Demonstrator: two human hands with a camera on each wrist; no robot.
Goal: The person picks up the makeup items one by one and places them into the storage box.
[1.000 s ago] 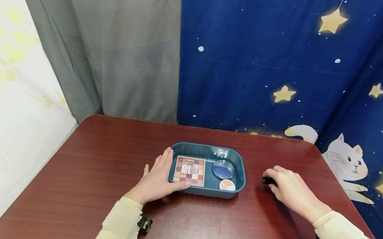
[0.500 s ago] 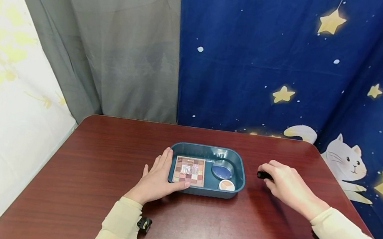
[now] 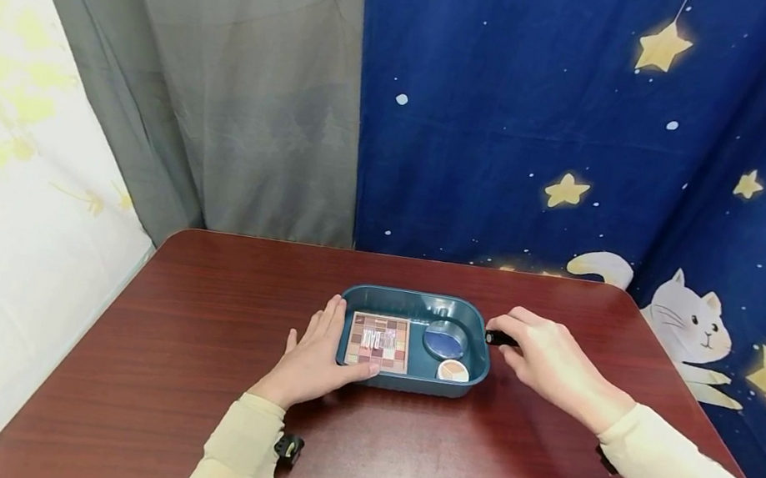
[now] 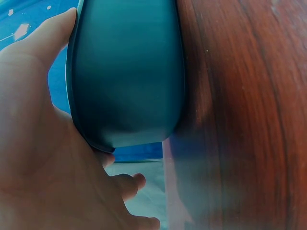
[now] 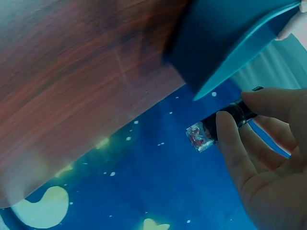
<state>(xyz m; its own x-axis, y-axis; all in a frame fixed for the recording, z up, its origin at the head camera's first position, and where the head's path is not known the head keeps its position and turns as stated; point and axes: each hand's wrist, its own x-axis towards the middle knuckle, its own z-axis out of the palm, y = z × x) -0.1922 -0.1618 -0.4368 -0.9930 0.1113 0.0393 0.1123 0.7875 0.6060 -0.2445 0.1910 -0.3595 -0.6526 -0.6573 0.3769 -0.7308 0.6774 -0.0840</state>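
A dark teal tray (image 3: 408, 384) sits on the table, holding a square eyeshadow palette (image 3: 378, 343), a round blue-topped case (image 3: 445, 340) and a small round concealer pan with several beige shades (image 3: 454, 371). My left hand (image 3: 310, 354) rests at the tray's left end, fingers straight along the side and thumb over the near rim. Just off the right end, my right hand (image 3: 545, 363) pinches a lipstick (image 5: 230, 115) between thumb and fingers. Its black tube has a clear end with red showing inside. In the right wrist view the lipstick is apart from the tray wall.
The reddish-brown wooden table (image 3: 226, 314) extends around the tray. Behind it hang a grey curtain (image 3: 264, 84) and a blue star-patterned curtain (image 3: 486, 121). A pale printed cloth (image 3: 0, 209) lies along the left side.
My right hand has moved left with the lipstick, from well right of the tray up to its right end. The left hand and the tray have stayed put.
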